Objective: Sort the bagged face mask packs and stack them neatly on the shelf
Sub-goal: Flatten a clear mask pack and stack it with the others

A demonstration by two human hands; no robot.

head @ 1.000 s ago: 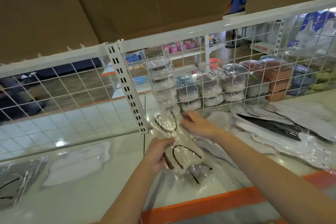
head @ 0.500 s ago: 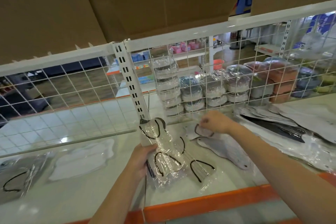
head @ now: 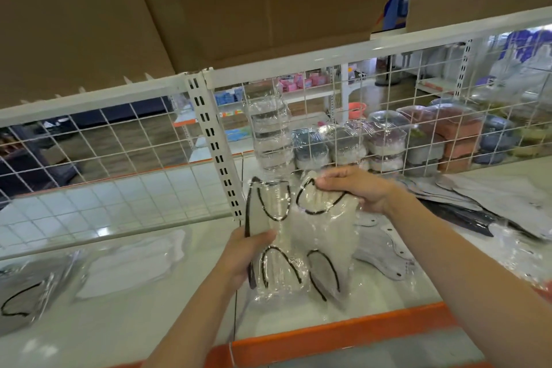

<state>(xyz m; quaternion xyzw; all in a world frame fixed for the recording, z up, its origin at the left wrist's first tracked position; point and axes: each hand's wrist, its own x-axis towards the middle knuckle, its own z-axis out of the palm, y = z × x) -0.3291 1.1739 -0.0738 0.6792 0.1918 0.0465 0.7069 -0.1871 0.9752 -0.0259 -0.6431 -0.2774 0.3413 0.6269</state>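
My left hand (head: 246, 254) grips a clear-bagged pack of pale masks with black ear loops (head: 268, 215), held upright above the white shelf (head: 125, 326). My right hand (head: 355, 190) pinches the top of a second bagged pack of the same kind (head: 324, 236) right beside it, the two packs touching. More bagged packs lie flat on the shelf: a grey one (head: 380, 251) under my right forearm, a white one (head: 134, 264) at the left, and a dark-looped one (head: 27, 296) at the far left.
A white wire-mesh back panel (head: 119, 158) and slotted upright (head: 213, 146) bound the shelf behind. A heap of bagged masks (head: 484, 206) lies at the right. The orange shelf lip (head: 343, 334) runs along the front. Cardboard boxes (head: 209, 9) sit overhead.
My right hand picked a pack up from the shelf and brought it left against the pack in my left hand. My left hand raised its pack slightly.
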